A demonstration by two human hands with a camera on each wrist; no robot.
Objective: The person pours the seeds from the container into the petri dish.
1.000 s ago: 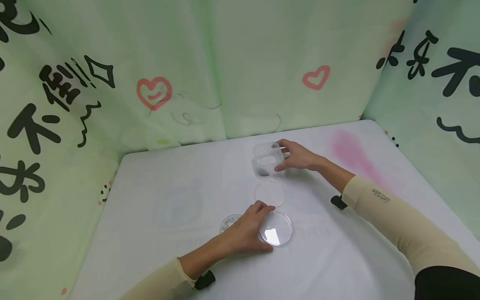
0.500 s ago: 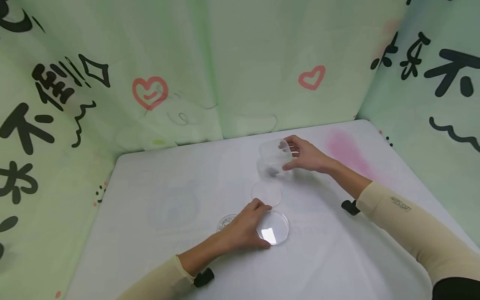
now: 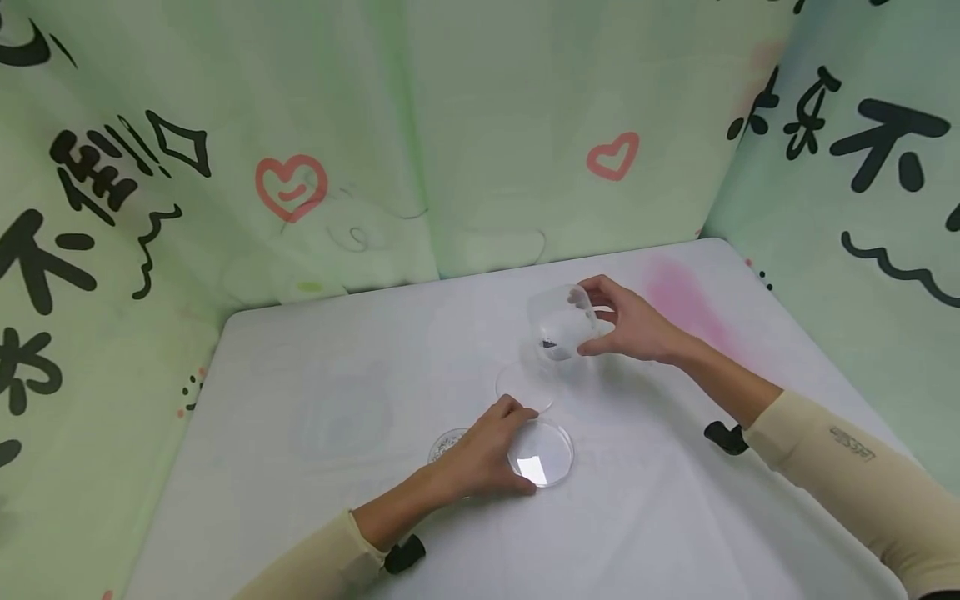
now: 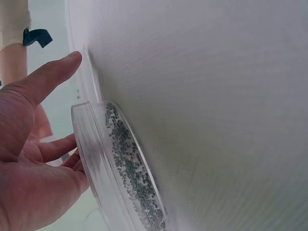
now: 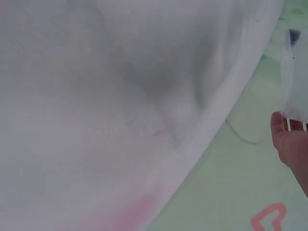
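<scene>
My left hand [image 3: 480,454] rests around an upright clear petri dish [image 3: 546,454] on the white table, thumb at its near rim and fingers at its far rim. Beside it, partly hidden under that hand, lies a second petri dish [image 3: 444,442]; small dark grains [image 4: 137,178] show inside it in the left wrist view. Farther back, my right hand [image 3: 630,321] grips the side of a translucent plastic tub [image 3: 555,317], which is tilted and has a little dark matter [image 3: 550,343] inside. In the right wrist view the tub [image 5: 298,77] shows only at the right edge.
A clear round lid-like disc [image 3: 525,387] lies flat on the white cloth [image 3: 330,433] between the tub and the held dish. Pale green curtains [image 3: 495,125] with drawn hearts and writing stand behind the table and along both sides.
My right hand has moved rightward and slightly nearer with the tub, whose tilt has changed. The left hand stays at the petri dish. The head view has turned slightly to the right.
</scene>
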